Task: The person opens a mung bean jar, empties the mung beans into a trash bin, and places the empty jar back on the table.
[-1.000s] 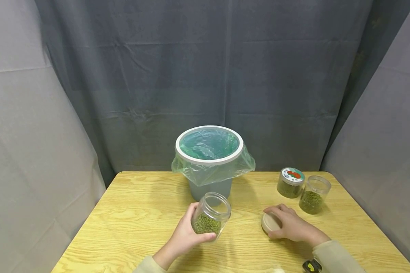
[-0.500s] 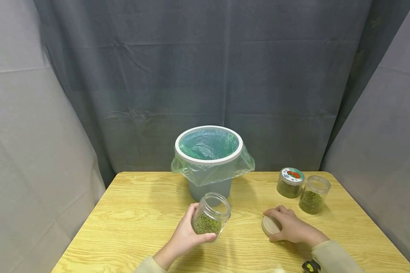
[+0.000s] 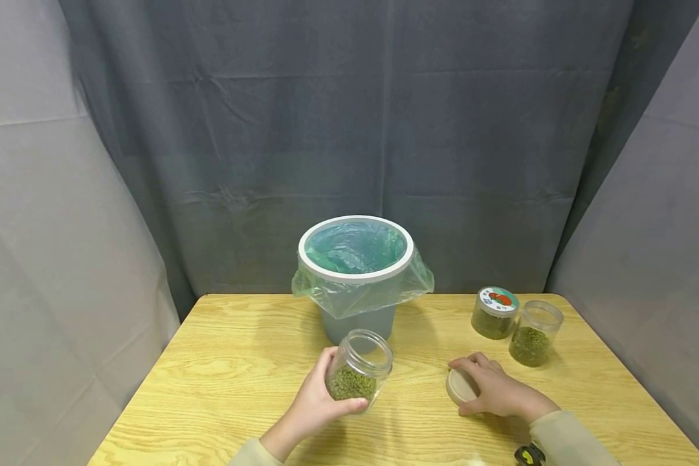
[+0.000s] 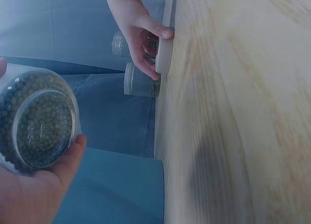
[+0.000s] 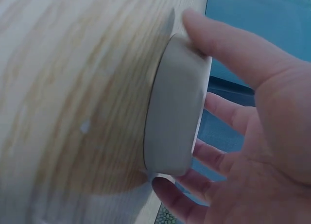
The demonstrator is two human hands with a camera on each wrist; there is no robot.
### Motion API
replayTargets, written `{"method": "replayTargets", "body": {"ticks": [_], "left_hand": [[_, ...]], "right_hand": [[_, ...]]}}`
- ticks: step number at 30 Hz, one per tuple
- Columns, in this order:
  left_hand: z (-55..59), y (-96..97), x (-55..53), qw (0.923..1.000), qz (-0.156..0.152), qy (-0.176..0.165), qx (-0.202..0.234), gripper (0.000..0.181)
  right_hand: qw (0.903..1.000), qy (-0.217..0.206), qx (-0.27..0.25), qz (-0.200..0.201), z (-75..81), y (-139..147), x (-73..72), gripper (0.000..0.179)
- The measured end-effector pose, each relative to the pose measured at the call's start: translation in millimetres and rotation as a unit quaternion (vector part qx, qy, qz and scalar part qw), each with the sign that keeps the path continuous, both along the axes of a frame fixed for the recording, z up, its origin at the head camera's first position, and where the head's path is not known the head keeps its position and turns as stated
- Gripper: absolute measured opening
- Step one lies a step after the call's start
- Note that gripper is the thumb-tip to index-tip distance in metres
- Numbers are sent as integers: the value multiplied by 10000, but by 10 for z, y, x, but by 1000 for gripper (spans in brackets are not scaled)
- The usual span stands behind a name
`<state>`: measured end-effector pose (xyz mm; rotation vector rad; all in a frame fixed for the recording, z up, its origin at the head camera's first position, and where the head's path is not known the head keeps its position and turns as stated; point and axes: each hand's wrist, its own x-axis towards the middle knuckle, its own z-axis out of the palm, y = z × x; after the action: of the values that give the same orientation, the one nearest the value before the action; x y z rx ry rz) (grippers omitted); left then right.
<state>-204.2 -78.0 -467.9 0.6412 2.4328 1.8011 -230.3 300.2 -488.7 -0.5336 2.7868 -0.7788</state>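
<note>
My left hand [image 3: 317,398] grips a clear screw-top jar [image 3: 358,372] partly filled with green mung beans. This jar has no lid and tilts to the right above the table; its round base with the beans behind it shows in the left wrist view, where the jar [image 4: 41,122] fills the left side. My right hand [image 3: 495,388] spans a cream round lid [image 3: 460,386] lying on the table, thumb and fingertips at opposite edges. In the right wrist view the lid [image 5: 175,110] sits flat on the wood, with the palm facing it.
A grey bin with a white rim [image 3: 355,278] and green plastic liner [image 3: 355,249] stands behind the left hand. At back right are a lidded jar [image 3: 495,314] with a tomato picture and an open jar of mung beans [image 3: 532,340], both on the wooden table [image 3: 227,362].
Almost nothing differs. My right hand and the cream lid have shifted very slightly to the right and down since one second ago; the left hand and its jar keep their place.
</note>
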Motion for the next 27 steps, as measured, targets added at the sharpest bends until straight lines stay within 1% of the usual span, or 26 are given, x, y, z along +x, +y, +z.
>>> {"method": "replayTargets", "body": {"ticks": [3,5,11,16,22,27], "left_hand": [[12,-17,-5,10000,46,10,-2,80],[21,-29,-13,10000,60,-6,18,80],[36,-63,-43,9999,-51,-38,95,81],[38,-82,-61,9998,-132,-30,118,82],[66,-100,-73,9999,-110,29,84,82],[122,-117,-80,9999,-83,66,38,81]], "right_hand": [[10000,27,-4,26,10,1,-6,83],[9999,112,16,13,29,-6,-9,80],[9974,719,101,-13,134,-38,-29,63],[9946,1033,41,-88,229,-83,-56,49],[9888,1456,161,-278,360,-136,-109,40],[9821,1809,177,-494,498,-179,-140,32]]}}
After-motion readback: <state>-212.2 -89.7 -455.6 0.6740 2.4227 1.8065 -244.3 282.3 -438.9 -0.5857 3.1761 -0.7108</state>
